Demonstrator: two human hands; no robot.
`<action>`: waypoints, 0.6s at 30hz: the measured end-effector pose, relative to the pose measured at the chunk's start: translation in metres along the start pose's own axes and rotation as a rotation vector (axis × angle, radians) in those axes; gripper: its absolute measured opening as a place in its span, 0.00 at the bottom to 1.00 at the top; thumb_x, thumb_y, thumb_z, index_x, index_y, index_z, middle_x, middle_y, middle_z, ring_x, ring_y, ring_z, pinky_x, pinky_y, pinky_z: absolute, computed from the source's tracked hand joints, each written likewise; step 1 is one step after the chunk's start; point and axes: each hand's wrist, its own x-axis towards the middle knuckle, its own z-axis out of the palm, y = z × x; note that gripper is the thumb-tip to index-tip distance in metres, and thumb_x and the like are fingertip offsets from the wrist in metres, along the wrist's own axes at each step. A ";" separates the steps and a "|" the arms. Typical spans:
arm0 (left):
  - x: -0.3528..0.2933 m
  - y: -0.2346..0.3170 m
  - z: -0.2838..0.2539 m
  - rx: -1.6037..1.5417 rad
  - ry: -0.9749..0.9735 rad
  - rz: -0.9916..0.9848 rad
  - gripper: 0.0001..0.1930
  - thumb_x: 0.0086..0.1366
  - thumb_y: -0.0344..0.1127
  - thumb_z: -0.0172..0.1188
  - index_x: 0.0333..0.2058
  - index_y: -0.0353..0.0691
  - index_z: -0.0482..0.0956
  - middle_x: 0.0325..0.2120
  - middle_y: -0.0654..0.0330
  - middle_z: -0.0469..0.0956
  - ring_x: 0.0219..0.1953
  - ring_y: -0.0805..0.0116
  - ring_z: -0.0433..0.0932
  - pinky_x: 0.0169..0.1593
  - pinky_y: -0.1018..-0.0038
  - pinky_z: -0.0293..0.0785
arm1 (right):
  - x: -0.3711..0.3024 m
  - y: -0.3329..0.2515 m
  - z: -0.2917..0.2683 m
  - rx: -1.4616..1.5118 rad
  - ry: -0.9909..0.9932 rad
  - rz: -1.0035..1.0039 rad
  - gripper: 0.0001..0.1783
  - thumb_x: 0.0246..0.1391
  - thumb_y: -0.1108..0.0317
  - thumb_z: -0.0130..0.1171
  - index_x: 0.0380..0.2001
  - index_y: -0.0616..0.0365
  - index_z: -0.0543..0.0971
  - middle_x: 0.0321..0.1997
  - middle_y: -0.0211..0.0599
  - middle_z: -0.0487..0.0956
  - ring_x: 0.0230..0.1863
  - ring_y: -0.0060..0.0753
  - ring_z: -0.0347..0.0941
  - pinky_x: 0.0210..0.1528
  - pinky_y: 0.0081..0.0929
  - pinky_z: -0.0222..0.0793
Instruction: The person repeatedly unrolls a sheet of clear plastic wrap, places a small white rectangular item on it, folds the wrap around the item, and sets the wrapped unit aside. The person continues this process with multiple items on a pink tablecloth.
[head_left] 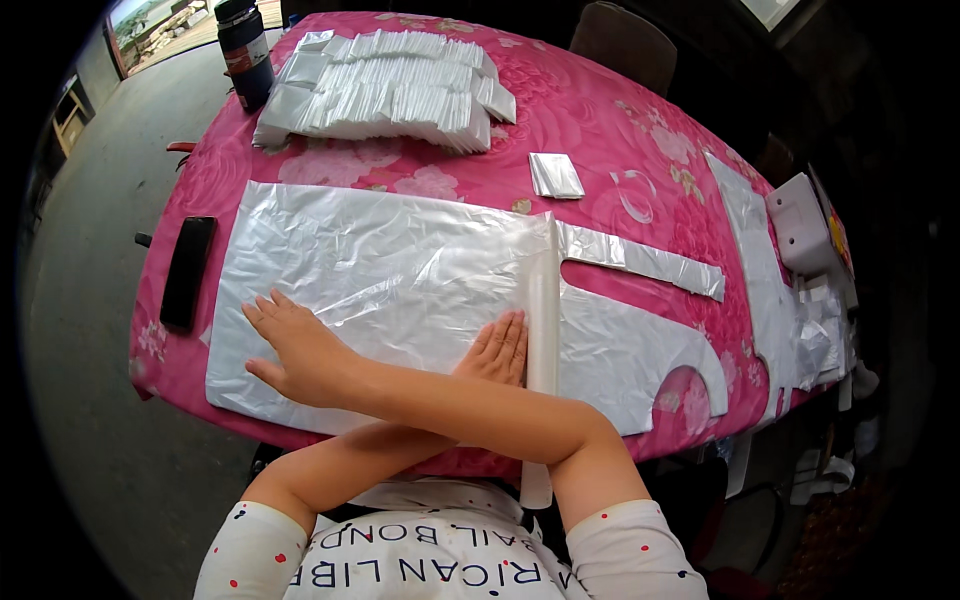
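Observation:
My forearms cross, the right one over the left. My right hand lies with fingers spread on the left part of a stack of white plastic carrier bags. Flat on the same bags, my left hand has its fingertips beside a long translucent whitish strip. This strip runs across the bags and past the table's near edge; whether it is a tube or folded film I cannot tell. To its right are the bags' cut-out handle ends. Part of my left forearm is hidden under the right.
Behind the bags is a big pile of folded plastic bags, with a dark bottle beside it. One small folded packet lies apart. A black phone rests at the left. More bags and a white box stand right.

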 end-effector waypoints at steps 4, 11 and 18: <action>0.003 -0.010 -0.019 -0.525 0.132 -0.152 0.28 0.59 0.33 0.46 0.56 0.24 0.56 0.59 0.43 0.56 0.64 0.52 0.52 0.64 0.60 0.48 | -0.071 -0.006 -0.056 0.045 0.169 -0.136 0.30 0.51 0.64 0.55 0.56 0.65 0.63 0.60 0.54 0.62 0.64 0.54 0.52 0.63 0.42 0.49; 0.072 -0.056 -0.041 -1.778 0.173 -0.543 0.29 0.66 0.42 0.42 0.58 0.27 0.51 0.59 0.50 0.55 0.62 0.60 0.55 0.64 0.66 0.50 | -0.206 0.027 -0.137 -0.373 0.584 0.138 0.18 0.52 0.69 0.55 0.46 0.60 0.73 0.52 0.40 0.73 0.57 0.44 0.65 0.57 0.36 0.60; 0.104 -0.069 -0.027 -2.160 0.086 -0.939 0.33 0.67 0.51 0.34 0.59 0.26 0.49 0.59 0.46 0.55 0.63 0.59 0.54 0.65 0.67 0.49 | -0.263 0.053 -0.136 -0.546 0.314 0.149 0.23 0.52 0.60 0.54 0.49 0.60 0.72 0.55 0.45 0.70 0.58 0.48 0.63 0.58 0.38 0.60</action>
